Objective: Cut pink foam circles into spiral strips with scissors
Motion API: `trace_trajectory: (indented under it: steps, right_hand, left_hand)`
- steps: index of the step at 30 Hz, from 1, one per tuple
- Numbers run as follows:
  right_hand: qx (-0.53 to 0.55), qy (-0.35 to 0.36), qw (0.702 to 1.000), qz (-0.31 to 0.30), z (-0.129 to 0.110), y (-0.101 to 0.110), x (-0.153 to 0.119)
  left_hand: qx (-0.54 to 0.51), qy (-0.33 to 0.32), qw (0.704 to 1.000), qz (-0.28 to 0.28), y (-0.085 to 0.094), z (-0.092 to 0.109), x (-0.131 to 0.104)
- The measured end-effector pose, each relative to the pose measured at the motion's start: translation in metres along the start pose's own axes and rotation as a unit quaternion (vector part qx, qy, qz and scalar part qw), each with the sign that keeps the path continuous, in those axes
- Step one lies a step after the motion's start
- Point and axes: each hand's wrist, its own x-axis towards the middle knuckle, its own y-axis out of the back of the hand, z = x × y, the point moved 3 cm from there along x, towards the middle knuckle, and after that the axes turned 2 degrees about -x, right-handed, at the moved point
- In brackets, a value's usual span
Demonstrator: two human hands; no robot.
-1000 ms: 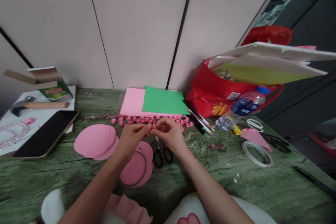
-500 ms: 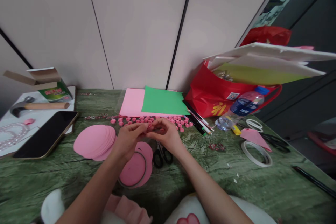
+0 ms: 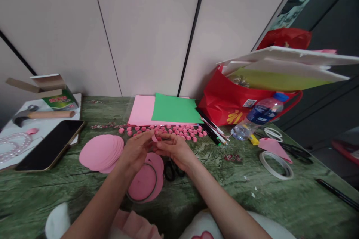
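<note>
Between my two hands is a small curled pink paper strip (image 3: 154, 138). My left hand (image 3: 138, 149) pinches its rolled upper end. The fingers of my right hand (image 3: 175, 150) are closed on its lower part. Behind the hands, many small pink paper rolls (image 3: 183, 132) lie in rows. Black-handled scissors (image 3: 169, 171) lie partly hidden under my right hand. Below my left hand, a round ring (image 3: 156, 179) rests on pink paper discs (image 3: 140, 185). A stack of pink discs (image 3: 101, 152) lies to the left.
Pink and green sheets (image 3: 176, 109) lie at the back. A red bag (image 3: 224, 99), bottle (image 3: 262, 114), pens (image 3: 214, 131) and tape roll (image 3: 276, 165) stand or lie right. On the left are a phone (image 3: 50, 145), hammer (image 3: 47, 114) and opened box (image 3: 60, 99).
The pink strip now shows more clearly between my hands, with a loose part hanging down. My right hand has shifted slightly down and its fingers have changed position. The view has moved slightly.
</note>
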Motion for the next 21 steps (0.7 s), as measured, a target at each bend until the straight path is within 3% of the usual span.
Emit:
trace_trajectory:
  steps: [7, 13, 17, 21]
  right_hand:
    - [0.041, 0.003, 0.999, 0.01, -0.002, -0.003, -0.001]
    - [-0.03, 0.064, 0.996, 0.055, -0.005, -0.001, 0.001]
    - [-0.104, 0.119, 0.984, 0.077, -0.01, 0.003, 0.002]
    - [-0.091, 0.139, 0.984, 0.068, -0.012, 0.005, 0.002]
  left_hand:
    - [0.089, -0.095, 0.991, 0.022, 0.0, 0.0, -0.002]
    - [0.252, -0.209, 0.942, 0.075, 0.003, 0.005, -0.003]
    - [0.289, -0.235, 0.925, 0.075, 0.002, 0.009, -0.005]
    - [0.325, -0.241, 0.912, 0.063, -0.001, 0.01, -0.006]
